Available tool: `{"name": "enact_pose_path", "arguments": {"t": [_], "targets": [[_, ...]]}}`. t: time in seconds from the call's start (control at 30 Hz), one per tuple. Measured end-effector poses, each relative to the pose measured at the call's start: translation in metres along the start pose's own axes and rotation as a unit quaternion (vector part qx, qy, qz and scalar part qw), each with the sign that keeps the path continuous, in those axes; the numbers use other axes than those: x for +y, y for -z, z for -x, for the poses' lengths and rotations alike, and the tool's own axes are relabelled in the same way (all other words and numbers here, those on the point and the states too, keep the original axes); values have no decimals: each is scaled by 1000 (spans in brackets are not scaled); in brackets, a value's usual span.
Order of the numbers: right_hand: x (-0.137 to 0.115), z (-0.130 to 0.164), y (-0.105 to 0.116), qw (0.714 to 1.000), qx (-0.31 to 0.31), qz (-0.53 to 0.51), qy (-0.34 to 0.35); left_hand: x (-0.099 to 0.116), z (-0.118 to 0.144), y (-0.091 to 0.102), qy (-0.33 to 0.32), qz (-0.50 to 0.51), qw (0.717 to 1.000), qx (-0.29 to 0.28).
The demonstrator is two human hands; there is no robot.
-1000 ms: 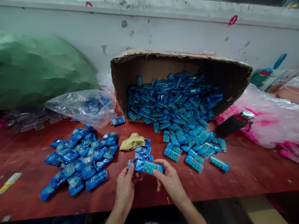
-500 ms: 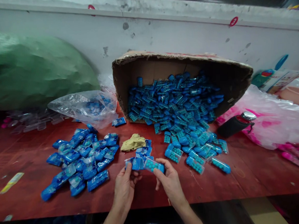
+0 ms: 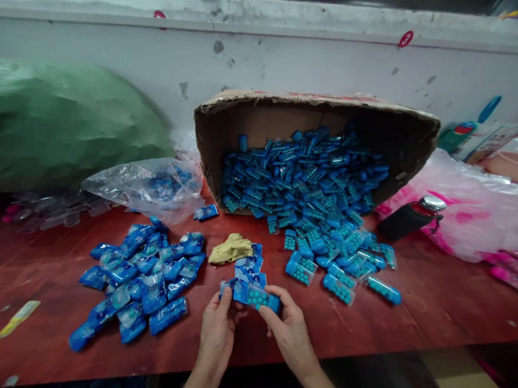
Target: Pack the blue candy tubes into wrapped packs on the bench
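My left hand [image 3: 220, 323] is closed on a blue printed wrapper [image 3: 238, 290], pinched between thumb and fingers. In my right hand [image 3: 287, 323] is a small clear bottle [image 3: 258, 298] of turquoise balls with a blue cap, gripped near the cap. The bottle's clear end meets the wrapper; whether it is inside cannot be made out. Just beyond my hands lie more flat blue wrappers [image 3: 249, 265] and a crumpled yellowish cloth or lump [image 3: 230, 249]. Left of them is a pile of wrapped blue packs [image 3: 153, 292]. Several loose bottles [image 3: 338, 288] lie to the right.
A cardboard box [image 3: 209, 156] on its side spills many bottles onto the red table [image 3: 301, 336]. Behind the packs are a clear plastic bag [image 3: 111, 181] and a big green sack [image 3: 64, 123]. A black-sleeved flask [image 3: 406, 221] and pink-filled bags [image 3: 477, 206] stand right.
My right hand has brought the bottle slightly left and down, so its clear end now overlaps the wrapper's edge. My left hand stays nearly in place with the wrapper.
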State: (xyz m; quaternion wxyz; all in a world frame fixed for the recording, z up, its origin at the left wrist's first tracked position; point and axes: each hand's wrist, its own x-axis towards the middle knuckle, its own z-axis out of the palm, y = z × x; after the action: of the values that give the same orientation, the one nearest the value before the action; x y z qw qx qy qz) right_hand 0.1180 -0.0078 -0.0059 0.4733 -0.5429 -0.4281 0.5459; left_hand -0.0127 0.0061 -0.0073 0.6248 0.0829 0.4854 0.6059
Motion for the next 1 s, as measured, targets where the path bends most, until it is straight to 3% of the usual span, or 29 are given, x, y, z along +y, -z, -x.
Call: {"name": "enact_pose_path", "arguments": {"t": [0.17, 0.43, 0.57, 0.63, 0.7, 0.8, 0.9, 1.0], "targets": [[0, -7, -2, 995, -44, -53, -68, 1, -5, 0, -18, -1, 1000, -1], [-1, -5, 5, 999, -30, 0, -10, 1, -3, 0, -4, -22, 1000, -9], [5, -7, -4, 995, -48, -69, -61, -4, -2, 1, -50, -51, 997, -4], [10, -7, -10, 994, -41, -78, -71, -5, 0, -2, -37, -30, 999, -17], [12, -5, -14, 999, -6, -34, -35, -5, 3, -5, 19, 12, 999, -47], [10, -3, -13, 995, 21, 59, 79, -2, 7, -7, 83, 40, 993, -74], [1, 1, -6, 987, -69, 79, 117, 0, 7, -5, 91, 16, 994, -50], [-4, 2, 0, 979, -199, -19, 30, 3, 7, -2, 115, 0, 992, -54]]}}
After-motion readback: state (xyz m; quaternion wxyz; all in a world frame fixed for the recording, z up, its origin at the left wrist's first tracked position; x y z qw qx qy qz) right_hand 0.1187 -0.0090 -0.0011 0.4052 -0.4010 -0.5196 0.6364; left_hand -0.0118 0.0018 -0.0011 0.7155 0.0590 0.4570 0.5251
